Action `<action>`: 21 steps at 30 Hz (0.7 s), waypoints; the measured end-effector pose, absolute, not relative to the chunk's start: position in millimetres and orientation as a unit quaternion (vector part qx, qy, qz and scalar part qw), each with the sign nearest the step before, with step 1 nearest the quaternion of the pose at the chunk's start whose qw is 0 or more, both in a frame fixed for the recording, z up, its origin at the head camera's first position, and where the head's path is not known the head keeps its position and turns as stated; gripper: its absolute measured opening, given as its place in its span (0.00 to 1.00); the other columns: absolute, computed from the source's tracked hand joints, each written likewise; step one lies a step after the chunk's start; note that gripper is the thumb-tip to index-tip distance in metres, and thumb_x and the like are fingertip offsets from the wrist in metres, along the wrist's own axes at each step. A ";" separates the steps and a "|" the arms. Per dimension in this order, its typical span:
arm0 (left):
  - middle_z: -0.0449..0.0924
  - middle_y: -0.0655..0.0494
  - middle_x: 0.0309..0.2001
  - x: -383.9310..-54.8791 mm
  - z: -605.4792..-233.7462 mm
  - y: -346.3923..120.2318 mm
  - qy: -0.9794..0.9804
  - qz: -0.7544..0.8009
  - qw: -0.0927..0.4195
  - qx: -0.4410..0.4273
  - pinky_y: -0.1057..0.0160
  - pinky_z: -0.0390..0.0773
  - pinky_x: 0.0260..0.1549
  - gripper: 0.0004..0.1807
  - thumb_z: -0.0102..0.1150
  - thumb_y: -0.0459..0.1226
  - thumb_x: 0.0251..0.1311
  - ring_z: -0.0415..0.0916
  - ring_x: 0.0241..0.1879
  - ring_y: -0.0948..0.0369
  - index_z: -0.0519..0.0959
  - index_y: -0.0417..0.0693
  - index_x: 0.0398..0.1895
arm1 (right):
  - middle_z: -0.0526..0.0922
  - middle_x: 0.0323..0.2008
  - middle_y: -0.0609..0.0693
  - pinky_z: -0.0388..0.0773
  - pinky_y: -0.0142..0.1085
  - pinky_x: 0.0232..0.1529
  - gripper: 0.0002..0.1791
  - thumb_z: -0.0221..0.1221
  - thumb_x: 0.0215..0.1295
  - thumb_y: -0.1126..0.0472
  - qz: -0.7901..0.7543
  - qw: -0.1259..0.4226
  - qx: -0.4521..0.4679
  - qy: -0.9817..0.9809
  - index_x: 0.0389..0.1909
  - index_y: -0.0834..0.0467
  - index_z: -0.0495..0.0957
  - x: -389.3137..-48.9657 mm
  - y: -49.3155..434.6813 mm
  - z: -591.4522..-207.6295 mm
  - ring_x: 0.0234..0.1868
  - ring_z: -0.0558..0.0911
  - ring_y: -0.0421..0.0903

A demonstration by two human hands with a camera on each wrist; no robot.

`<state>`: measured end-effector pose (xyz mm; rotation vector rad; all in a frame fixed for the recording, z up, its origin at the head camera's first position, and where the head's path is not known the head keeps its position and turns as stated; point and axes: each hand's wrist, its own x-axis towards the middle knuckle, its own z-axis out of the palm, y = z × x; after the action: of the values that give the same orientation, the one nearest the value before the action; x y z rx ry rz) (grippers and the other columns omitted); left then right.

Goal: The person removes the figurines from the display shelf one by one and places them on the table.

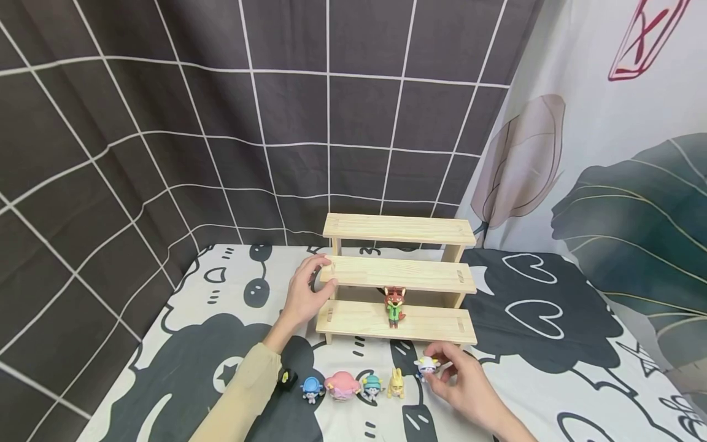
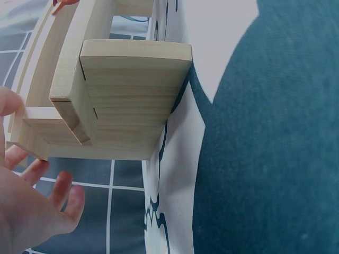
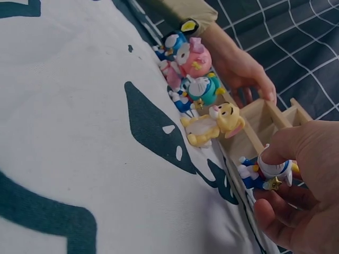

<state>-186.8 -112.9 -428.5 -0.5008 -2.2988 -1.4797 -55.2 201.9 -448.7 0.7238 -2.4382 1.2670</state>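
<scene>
A three-tier wooden display shelf (image 1: pixel 397 271) stands on the patterned cloth. At the left end of its middle board, my left hand (image 1: pixel 307 288) grips the edge between thumb and forefinger; the other fingers hang loose beside it in the left wrist view. My right hand (image 1: pixel 461 380) pinches a small white-headed figurine (image 3: pixel 273 168) with a blue body and a gold star, in front of the shelf's right end. A red fox figurine (image 1: pixel 394 306) in a green shirt stands on the lowest board, right of its middle.
In a row before the shelf are a black-and-yellow piece (image 1: pixel 286 379), a blue-hatted figurine (image 1: pixel 312 389), a pink one (image 1: pixel 342 385), a teal-hatted one (image 1: pixel 372 387) and a yellow rabbit-like one (image 1: pixel 396 383). A dark grid curtain (image 1: pixel 287 104) hangs behind.
</scene>
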 end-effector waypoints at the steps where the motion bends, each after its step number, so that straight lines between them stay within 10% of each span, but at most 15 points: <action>1: 0.70 0.40 0.65 -187.0 -428.6 -113.0 -0.814 -0.523 0.181 -0.177 0.37 0.71 0.57 0.21 0.66 0.32 0.57 0.71 0.59 0.42 0.77 0.41 0.55 | 0.80 0.35 0.40 0.78 0.32 0.22 0.27 0.71 0.39 0.81 0.441 0.149 0.253 -0.848 0.40 0.56 0.77 -55.0 201.9 -449.7 0.32 0.78 0.35; 21: 0.71 0.43 0.65 -187.3 -429.0 -113.1 -0.812 -0.523 0.189 -0.178 0.37 0.72 0.55 0.21 0.67 0.33 0.56 0.71 0.58 0.40 0.78 0.41 0.54 | 0.78 0.35 0.41 0.76 0.31 0.23 0.22 0.71 0.46 0.76 0.453 0.089 0.239 -0.854 0.42 0.58 0.77 -44.3 201.7 -461.3 0.31 0.76 0.36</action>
<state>-187.3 -113.1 -429.0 -0.5006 -2.2829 -1.4722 -44.3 201.7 -461.3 0.7114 -2.5425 1.3479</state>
